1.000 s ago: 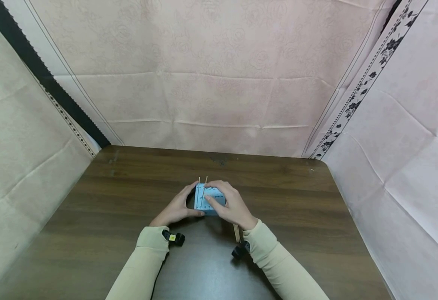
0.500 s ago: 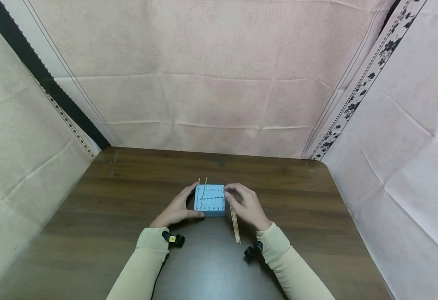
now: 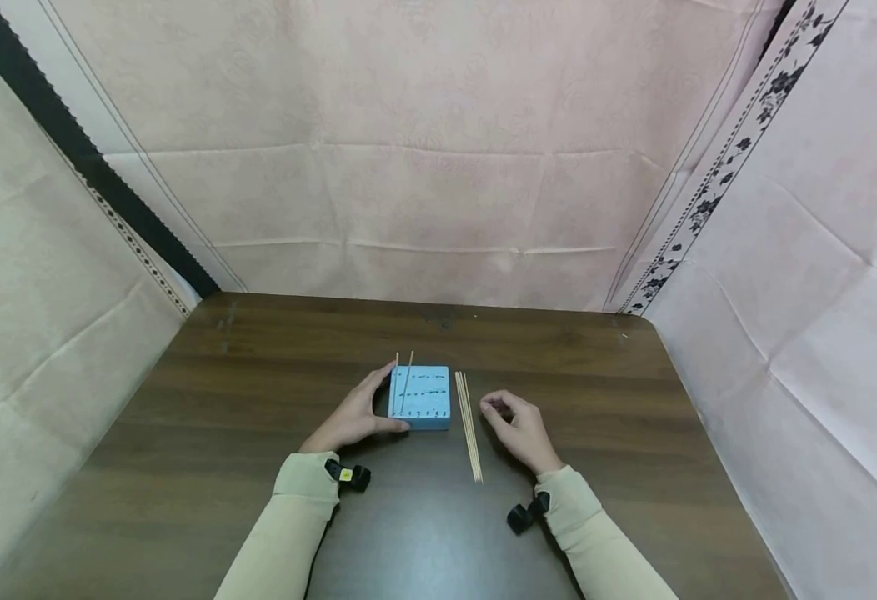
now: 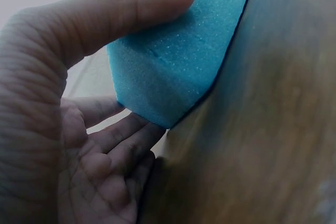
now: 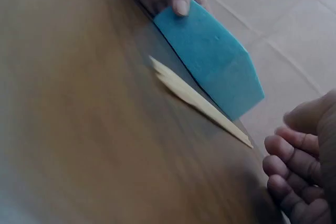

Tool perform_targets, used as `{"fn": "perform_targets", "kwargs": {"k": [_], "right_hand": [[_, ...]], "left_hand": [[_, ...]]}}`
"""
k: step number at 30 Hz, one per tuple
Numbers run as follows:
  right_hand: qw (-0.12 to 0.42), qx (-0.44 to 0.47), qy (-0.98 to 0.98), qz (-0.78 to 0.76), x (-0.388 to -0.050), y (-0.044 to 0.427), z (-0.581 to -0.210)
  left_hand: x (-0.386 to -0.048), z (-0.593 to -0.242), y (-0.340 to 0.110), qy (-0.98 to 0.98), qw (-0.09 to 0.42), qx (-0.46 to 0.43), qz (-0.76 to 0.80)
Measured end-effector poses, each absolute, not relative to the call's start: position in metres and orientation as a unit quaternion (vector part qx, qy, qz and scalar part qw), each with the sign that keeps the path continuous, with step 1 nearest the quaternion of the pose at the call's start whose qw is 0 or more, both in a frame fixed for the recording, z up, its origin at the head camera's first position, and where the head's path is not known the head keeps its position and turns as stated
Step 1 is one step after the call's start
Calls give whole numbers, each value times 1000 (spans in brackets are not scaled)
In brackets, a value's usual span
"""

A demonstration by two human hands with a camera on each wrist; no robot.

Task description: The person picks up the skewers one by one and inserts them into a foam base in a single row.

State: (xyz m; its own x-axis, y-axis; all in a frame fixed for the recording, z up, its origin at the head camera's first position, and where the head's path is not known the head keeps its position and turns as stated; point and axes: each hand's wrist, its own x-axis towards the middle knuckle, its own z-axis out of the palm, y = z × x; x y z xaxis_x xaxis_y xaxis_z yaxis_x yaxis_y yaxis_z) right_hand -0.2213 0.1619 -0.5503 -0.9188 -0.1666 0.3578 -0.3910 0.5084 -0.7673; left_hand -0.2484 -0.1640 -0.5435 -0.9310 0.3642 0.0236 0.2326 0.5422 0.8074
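Note:
A light blue foam block (image 3: 433,397) with rows of dark marks on its top lies on the table. Two thin wooden sticks (image 3: 411,360) stand in its left part. My left hand (image 3: 356,421) grips the block's left end, thumb along the near side and fingers at the far side. In the left wrist view, the thumb presses the blue foam block (image 4: 210,40). A small bundle of wooden skewers (image 3: 471,437) lies flat to the right of the block. Beyond those skewers, my right hand (image 3: 523,432) has loosely bent fingers, with nothing seen in them.
The brown wooden table (image 3: 296,342) carries everything. Pale patterned cloth (image 3: 423,192) hangs behind it and at both sides. Small black cameras sit on both wrists, and a dark cable runs along the left sleeve (image 3: 281,533).
My right hand has drawn back from above the block to the right, past the skewers, which now show fully. The left hand keeps its hold, and the two standing sticks stay put.

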Motion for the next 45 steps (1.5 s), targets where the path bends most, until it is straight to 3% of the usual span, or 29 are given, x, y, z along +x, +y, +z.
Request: {"fn": "perform_targets", "kwargs": {"k": [7, 18, 26, 45], "right_hand": [[108, 161, -882, 429, -214, 152, -553], [147, 171, -894, 387, -219, 145, -553], [135, 145, -902, 383, -214, 142, -556], [181, 160, -899, 365, -215, 143, -563]], "left_hand": [[-251, -542, -162, 878, 71, 168, 442], [-252, -540, -165, 872, 68, 171, 453], [-247, -544, -165, 874, 76, 165, 451], [-246, -545, -163, 876, 75, 161, 449]]}}
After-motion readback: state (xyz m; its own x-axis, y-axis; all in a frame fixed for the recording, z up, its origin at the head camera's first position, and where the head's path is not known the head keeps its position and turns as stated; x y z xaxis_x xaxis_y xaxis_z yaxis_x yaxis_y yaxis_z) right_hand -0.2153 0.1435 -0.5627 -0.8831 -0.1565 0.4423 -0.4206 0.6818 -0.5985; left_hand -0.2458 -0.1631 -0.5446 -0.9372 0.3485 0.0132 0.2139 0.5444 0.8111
